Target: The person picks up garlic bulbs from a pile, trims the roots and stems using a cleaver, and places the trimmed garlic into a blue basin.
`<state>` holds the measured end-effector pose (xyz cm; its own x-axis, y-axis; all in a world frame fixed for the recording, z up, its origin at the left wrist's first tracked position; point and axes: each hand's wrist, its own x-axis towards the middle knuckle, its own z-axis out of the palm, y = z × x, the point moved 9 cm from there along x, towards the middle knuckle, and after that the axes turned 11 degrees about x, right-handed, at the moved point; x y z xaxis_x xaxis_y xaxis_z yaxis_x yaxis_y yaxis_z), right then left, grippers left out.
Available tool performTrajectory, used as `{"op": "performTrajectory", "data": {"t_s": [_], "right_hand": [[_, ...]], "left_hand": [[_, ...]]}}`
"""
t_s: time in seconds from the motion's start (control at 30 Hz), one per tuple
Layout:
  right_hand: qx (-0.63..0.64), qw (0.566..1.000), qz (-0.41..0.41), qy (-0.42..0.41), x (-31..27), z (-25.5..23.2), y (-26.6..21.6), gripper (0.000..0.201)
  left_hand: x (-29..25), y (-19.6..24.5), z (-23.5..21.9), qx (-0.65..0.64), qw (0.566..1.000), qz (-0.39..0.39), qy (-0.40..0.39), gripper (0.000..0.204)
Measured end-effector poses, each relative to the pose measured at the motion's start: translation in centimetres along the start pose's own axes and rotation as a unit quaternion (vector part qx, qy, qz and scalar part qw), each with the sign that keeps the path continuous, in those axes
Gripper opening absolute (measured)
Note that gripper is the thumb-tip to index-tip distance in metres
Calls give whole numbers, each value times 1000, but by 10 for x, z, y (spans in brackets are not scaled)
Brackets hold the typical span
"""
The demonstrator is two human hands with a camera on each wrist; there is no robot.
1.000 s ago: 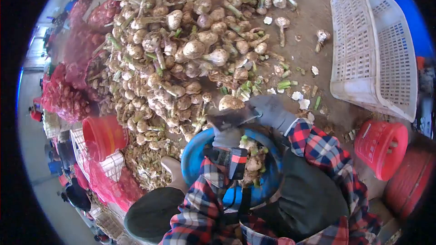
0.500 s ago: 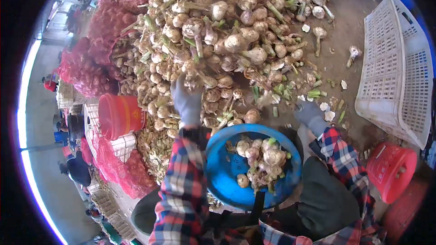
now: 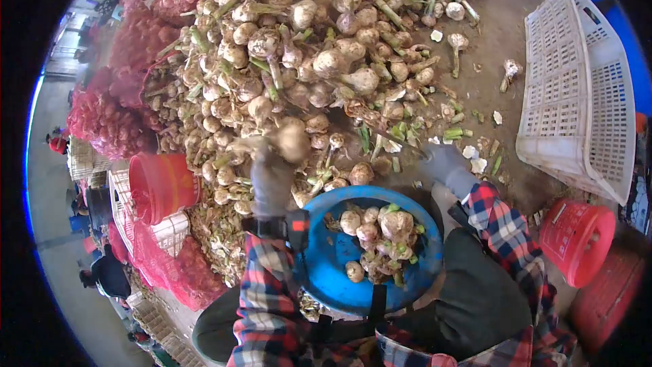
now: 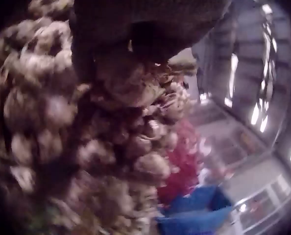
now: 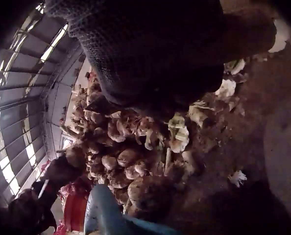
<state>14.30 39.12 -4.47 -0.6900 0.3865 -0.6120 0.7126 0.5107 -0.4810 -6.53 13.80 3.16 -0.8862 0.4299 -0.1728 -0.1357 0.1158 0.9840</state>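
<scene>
In the head view my gloved left hand (image 3: 272, 183) holds a garlic bulb (image 3: 292, 140), blurred by motion, its stem pointing left. The left wrist view shows the same garlic bulb (image 4: 128, 88) beneath the dark glove. My gloved right hand (image 3: 448, 166) is at the right, past the basin's rim, gripping a knife; its thin dark blade (image 3: 402, 143) points up and left. A brown handle (image 5: 251, 36) juts from that fist in the right wrist view. Between my knees sits a blue basin (image 3: 326, 258) with several trimmed garlic bulbs (image 3: 397, 225) in it.
A big heap of garlic (image 3: 326, 61) with stems spreads ahead. A white crate (image 3: 553, 88) stands at the right, above a red bucket (image 3: 570, 238). Another red bucket (image 3: 159, 187) and red mesh sacks (image 3: 109, 122) are at the left. Cut stems and peelings (image 3: 468, 149) litter the floor.
Both hands were together over the basin; they have since parted. My left hand reached into the heap and now lifts a garlic bulb. The right hand with the knife moved right.
</scene>
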Motion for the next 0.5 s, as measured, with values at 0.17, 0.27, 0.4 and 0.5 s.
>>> {"op": "performTrajectory", "data": {"t_s": [0.17, 0.27, 0.4, 0.5], "right_hand": [[8, 989, -144, -33, -16, -5, -71, 24], [55, 974, -221, -16, -33, -20, -94, 21], [-111, 971, -210, 21, 48, 39, 20, 24], [-77, 994, -42, 69, 19, -1, 61, 28]], "left_hand": [[-59, -52, 114, -179, 938, -228, -190, 32], [-61, -43, 129, -20, 955, -223, -193, 22], [-55, -13, 132, 59, 945, -191, -260, 20], [-47, -48, 104, -144, 950, -230, -158, 21]]}}
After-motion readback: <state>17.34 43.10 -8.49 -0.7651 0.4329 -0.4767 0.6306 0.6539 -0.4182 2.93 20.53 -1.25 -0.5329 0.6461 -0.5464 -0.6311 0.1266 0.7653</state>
